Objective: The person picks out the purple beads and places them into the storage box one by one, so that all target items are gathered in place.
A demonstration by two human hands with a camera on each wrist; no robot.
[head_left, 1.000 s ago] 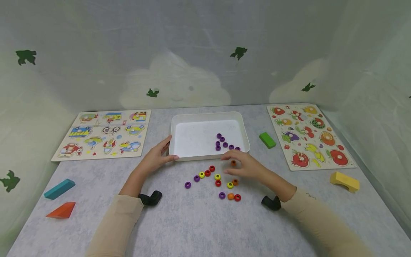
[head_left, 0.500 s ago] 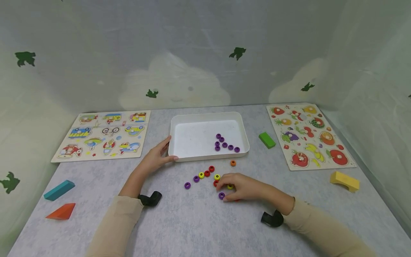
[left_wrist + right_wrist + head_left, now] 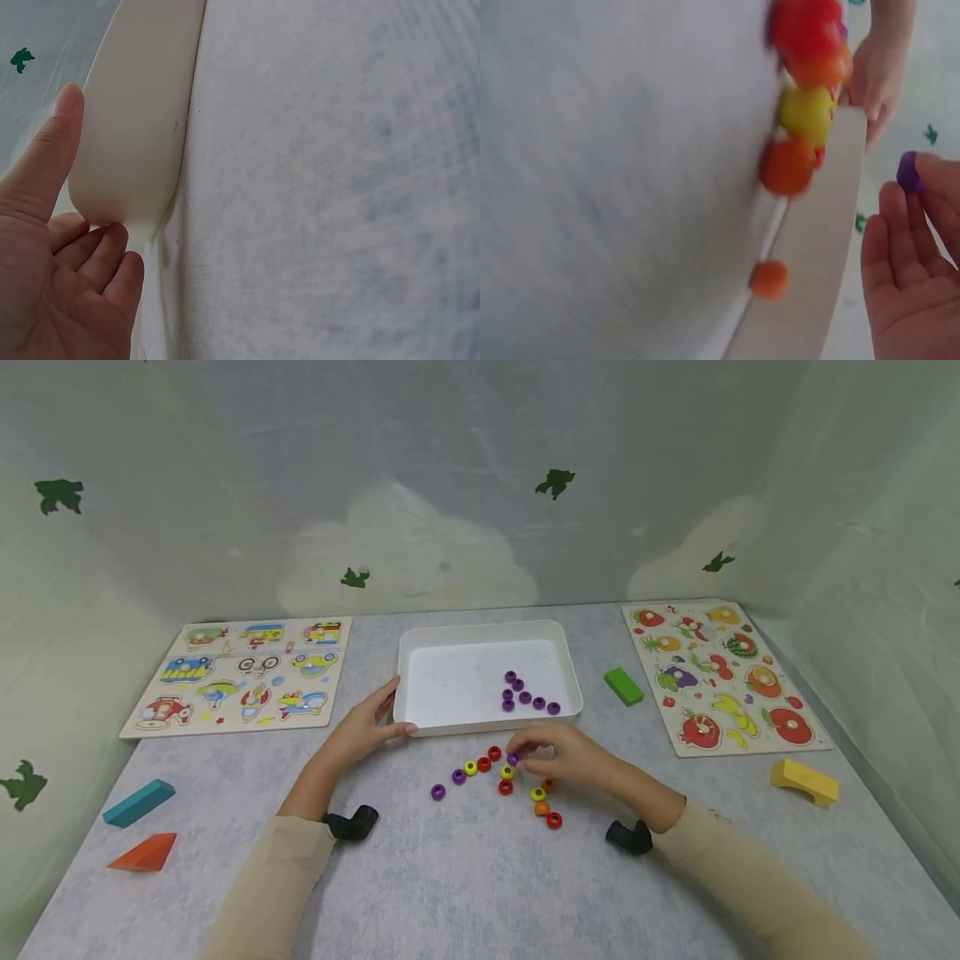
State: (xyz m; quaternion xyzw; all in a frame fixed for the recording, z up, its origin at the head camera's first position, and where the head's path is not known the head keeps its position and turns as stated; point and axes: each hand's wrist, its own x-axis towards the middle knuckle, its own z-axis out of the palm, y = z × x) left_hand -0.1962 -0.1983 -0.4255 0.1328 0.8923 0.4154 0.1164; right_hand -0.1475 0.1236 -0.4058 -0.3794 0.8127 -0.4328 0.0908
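Note:
My right hand pinches a purple bead between thumb and fingertips, held above the loose beads just in front of the white tray. At the tray's front left corner, my left hand holds the wall, thumb along the front and fingers on the left side. Several purple beads lie inside the tray toward its right. Loose on the table are red beads, yellow beads, orange beads and two purple beads. One orange bead beside the tray is hidden from the head view.
A vehicle puzzle board lies at the back left, a fruit puzzle board at the back right. A green block sits right of the tray. Also around are a yellow arch block, a teal block and an orange block.
My right hand went down to the front beads, took hold of a purple one, and has lifted it back toward the tray. The left hand stays on the tray's corner.

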